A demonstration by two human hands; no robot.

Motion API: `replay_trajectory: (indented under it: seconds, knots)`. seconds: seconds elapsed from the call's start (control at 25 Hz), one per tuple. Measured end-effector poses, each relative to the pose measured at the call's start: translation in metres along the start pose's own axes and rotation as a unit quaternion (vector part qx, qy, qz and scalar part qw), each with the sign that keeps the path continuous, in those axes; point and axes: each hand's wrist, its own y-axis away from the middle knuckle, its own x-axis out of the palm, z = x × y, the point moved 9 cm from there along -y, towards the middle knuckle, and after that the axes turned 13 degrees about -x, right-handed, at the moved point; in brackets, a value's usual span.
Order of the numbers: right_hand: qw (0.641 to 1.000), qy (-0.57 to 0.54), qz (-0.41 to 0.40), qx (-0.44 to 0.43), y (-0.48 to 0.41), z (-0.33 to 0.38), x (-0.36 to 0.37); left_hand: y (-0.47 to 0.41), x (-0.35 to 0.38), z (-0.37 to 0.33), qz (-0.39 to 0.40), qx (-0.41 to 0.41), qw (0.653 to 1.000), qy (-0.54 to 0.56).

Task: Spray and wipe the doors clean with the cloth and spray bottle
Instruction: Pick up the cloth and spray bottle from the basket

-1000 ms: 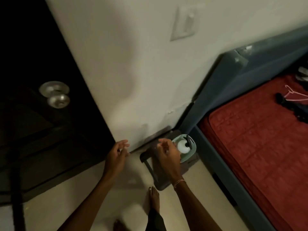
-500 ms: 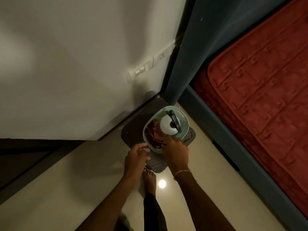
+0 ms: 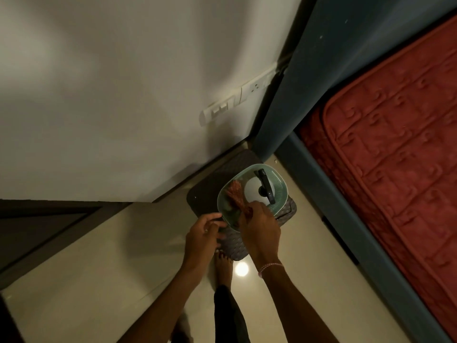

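Since before, right hand (image 3: 259,229) had closed on the cloth (image 3: 235,191), pinching it over the basin (image 3: 279,196) rim; bottle (image 3: 265,186) stood just beyond; left hand (image 3: 202,233) hung slack beside, holding nothing.

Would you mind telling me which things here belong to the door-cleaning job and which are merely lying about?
For the job: cloth, gripped by the right hand; spray bottle; green tub holding both.
Lying about: dark stool, red bed, wall switches.

Single head-worn view, aimed steeply down, floor (image 3: 86,280) near below
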Motion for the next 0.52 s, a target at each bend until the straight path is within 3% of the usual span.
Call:
replay_trajectory:
  seconds: [0.16,0.28,0.36,0.44,0.52]
  knots:
    - [0.997,-0.078,-0.020,-0.014,0.019,0.028,-0.044,0.035,0.028,-0.012,0.094,-0.062,0.992,0.053]
    - [0.989,-0.088,0.008,-0.120,0.044,0.071,-0.065,0.059,0.046,-0.017,0.186,-0.120,0.947,0.232]
    - [0.975,-0.085,0.016,-0.204,0.059,0.084,-0.075,0.066,0.042,-0.019,0.188,-0.136,0.923,0.306]
    - [0.976,-0.113,-0.075,-0.171,0.056,0.062,-0.101,0.068,0.037,-0.018,0.182,-0.142,0.905,0.357]
    - [0.968,-0.165,-0.179,-0.058,0.041,0.007,-0.113,0.068,0.027,-0.021,0.172,-0.127,0.895,0.392]
